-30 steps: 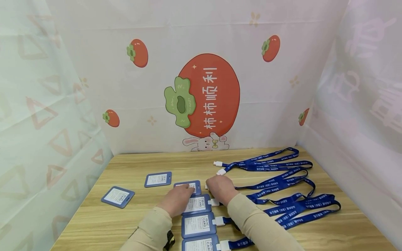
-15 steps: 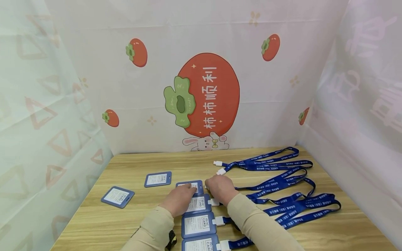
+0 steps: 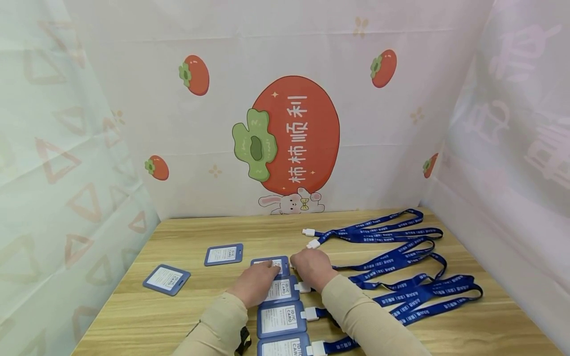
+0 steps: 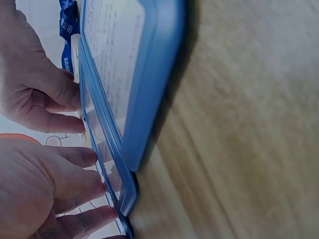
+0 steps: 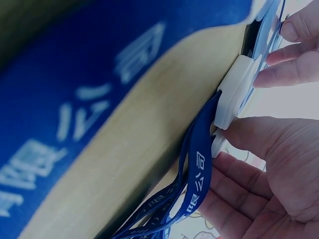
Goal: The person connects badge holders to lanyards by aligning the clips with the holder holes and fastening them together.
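In the head view, my left hand (image 3: pixel 255 283) holds a blue ID card holder (image 3: pixel 284 262) at the far end of a column of holders. Its thumb lies over the card face; in the left wrist view, its fingers reach the holder's edge. Close to the right, my right hand (image 3: pixel 315 267) pinches a small white clip (image 5: pixel 218 144) of a blue lanyard (image 5: pixel 197 184), between thumb and forefinger. The clip sits at the holder's slotted end; whether they are joined is hidden by the fingers. Nearer holders (image 3: pixel 280 320) have white clips (image 3: pixel 310 313) and lanyards on their right ends.
Two loose card holders (image 3: pixel 224 254) (image 3: pixel 166 279) lie on the left of the wooden table (image 3: pixel 191 232). A lanyard with two white clips (image 3: pixel 308 232) lies at the back right. More lanyards (image 3: pixel 427 301) spread to the right. Printed cloth walls (image 3: pixel 378 173) enclose the table.
My left hand has slid the card holder slightly rightward, closer to my right hand. The right hand stays at nearly the same spot with the lanyard clip.
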A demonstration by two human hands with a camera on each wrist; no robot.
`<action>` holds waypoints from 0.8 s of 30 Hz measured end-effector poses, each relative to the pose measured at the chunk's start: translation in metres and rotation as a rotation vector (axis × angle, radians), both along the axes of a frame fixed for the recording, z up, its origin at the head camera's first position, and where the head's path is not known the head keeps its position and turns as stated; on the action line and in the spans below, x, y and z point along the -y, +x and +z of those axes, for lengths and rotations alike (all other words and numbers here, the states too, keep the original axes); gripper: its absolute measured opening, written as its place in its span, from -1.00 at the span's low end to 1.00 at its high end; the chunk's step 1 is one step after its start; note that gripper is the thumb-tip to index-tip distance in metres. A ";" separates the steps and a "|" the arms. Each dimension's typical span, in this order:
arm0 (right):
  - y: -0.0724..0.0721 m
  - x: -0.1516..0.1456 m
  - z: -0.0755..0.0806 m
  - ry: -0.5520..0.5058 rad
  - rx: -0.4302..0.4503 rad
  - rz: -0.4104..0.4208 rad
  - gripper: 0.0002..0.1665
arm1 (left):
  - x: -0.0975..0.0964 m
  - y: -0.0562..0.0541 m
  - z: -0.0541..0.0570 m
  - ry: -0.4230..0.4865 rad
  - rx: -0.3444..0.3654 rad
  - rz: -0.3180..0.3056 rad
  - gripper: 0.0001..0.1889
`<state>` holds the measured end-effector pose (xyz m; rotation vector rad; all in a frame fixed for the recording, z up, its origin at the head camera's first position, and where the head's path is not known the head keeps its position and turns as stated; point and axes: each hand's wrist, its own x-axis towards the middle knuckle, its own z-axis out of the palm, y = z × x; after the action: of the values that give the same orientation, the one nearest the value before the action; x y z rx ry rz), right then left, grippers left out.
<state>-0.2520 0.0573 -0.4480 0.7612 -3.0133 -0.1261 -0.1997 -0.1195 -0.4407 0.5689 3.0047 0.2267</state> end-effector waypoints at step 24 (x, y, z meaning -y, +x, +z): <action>0.001 0.000 0.000 -0.032 -0.041 -0.029 -0.86 | -0.002 0.002 0.001 -0.003 0.006 -0.008 -0.61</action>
<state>-0.2515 0.0571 -0.4481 0.7039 -2.9803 -0.0923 -0.1973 -0.1170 -0.4398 0.5781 2.9957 0.2226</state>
